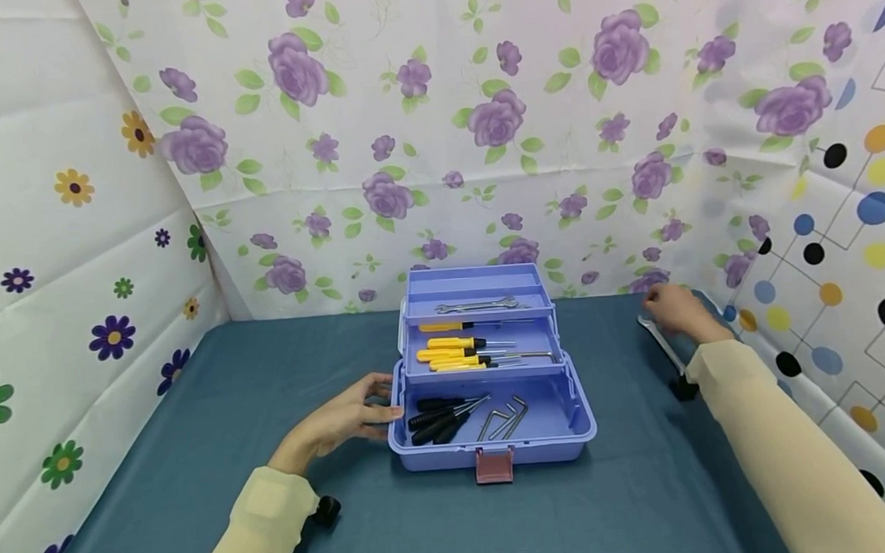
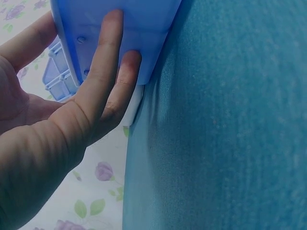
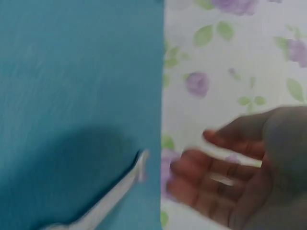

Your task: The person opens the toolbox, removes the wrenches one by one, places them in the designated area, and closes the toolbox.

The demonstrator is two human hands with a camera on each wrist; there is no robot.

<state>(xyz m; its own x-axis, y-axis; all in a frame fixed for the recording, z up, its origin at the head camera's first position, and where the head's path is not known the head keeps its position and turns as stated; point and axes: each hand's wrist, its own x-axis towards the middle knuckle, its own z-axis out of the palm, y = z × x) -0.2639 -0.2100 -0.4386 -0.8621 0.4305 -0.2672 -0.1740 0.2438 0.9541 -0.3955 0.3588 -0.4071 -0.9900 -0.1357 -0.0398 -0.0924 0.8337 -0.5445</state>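
Observation:
A blue-violet toolbox (image 1: 571,445) stands unfolded, its stepped trays raised at the back. At its left side my left hand (image 1: 345,415) touches the outer wall; the left wrist view shows fairly straight fingers (image 2: 111,43) against the plastic. Far to the right, my right hand (image 1: 680,310) hovers just above the far end of a silver wrench (image 1: 664,344) on the cloth. In the right wrist view its fingers (image 3: 192,191) are loosely bent with nothing between them, apart from the wrench (image 3: 112,196).
Wrenches (image 1: 477,306) lie in the top tray. Yellow-handled screwdrivers (image 1: 449,343) fill the middle tray. Black-handled screwdrivers (image 1: 442,418) and hex keys (image 1: 517,416) lie in the bottom. A reddish latch (image 1: 493,466) hangs in front. Patterned curtains (image 1: 406,145) border the blue-green tablecloth (image 1: 396,529).

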